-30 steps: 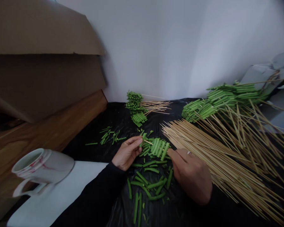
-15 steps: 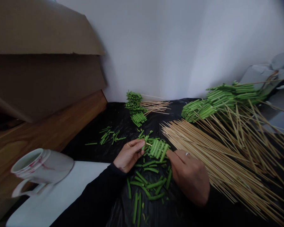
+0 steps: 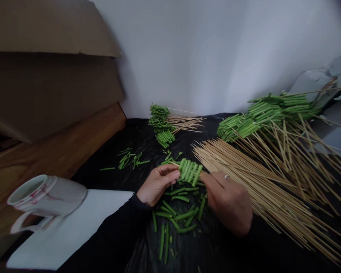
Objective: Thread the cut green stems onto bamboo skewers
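A skewer of green bean pieces (image 3: 190,171) is held between my two hands, with several pieces threaded side by side across the stick. My left hand (image 3: 160,183) pinches at the row's left end, thumb and fingers closed by the outermost piece. The pale tip of the stick pokes out above those fingers. On the other side, my right hand (image 3: 229,200), with a ring on one finger, is closed around the skewer's right end; most of the stick is hidden in it. Loose cut green beans (image 3: 184,218) lie scattered below and behind the hands.
Bare bamboo skewers (image 3: 261,185) lie in a large heap at right. Behind them are stacked loaded skewers (image 3: 261,115); a smaller loaded stack (image 3: 160,123) sits by the wall. At left are a mug (image 3: 57,197), a white board (image 3: 102,204), a cardboard box (image 3: 53,91) and bean scraps (image 3: 126,159).
The bean piece in my left fingers has moved right along the stick and now sits against the others. My left hand has shifted right, closer to the row. The view has tilted slightly.
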`<state>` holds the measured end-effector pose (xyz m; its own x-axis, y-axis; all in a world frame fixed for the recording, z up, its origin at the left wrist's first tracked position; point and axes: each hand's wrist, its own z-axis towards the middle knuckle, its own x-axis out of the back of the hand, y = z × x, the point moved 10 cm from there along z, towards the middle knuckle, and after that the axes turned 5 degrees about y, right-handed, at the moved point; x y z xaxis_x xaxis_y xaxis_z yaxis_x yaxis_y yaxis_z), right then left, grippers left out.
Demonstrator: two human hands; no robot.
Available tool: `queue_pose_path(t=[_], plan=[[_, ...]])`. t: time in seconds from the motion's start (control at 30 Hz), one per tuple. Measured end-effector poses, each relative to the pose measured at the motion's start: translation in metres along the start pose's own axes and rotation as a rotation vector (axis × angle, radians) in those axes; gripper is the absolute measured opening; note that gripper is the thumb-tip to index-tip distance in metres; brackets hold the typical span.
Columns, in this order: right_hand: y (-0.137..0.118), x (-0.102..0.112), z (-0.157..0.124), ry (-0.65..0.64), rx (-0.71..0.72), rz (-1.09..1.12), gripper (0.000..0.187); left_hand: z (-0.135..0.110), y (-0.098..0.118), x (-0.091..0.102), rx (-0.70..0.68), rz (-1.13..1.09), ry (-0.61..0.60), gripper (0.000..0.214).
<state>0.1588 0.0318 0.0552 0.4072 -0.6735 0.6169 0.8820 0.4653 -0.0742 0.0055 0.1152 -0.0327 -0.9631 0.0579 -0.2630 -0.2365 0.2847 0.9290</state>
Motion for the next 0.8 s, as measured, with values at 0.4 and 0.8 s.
queue_pose_path(t=[0.4, 0.8], plan=[[0.020, 0.008, 0.007, 0.044, -0.039, -0.099, 0.026, -0.034, -0.006, -0.049, -0.047, 0.655, -0.590, 0.010], [0.017, 0.006, 0.006, 0.026, -0.034, -0.084, 0.024, -0.024, 0.013, -0.043, -0.513, 1.120, -0.462, 0.010]])
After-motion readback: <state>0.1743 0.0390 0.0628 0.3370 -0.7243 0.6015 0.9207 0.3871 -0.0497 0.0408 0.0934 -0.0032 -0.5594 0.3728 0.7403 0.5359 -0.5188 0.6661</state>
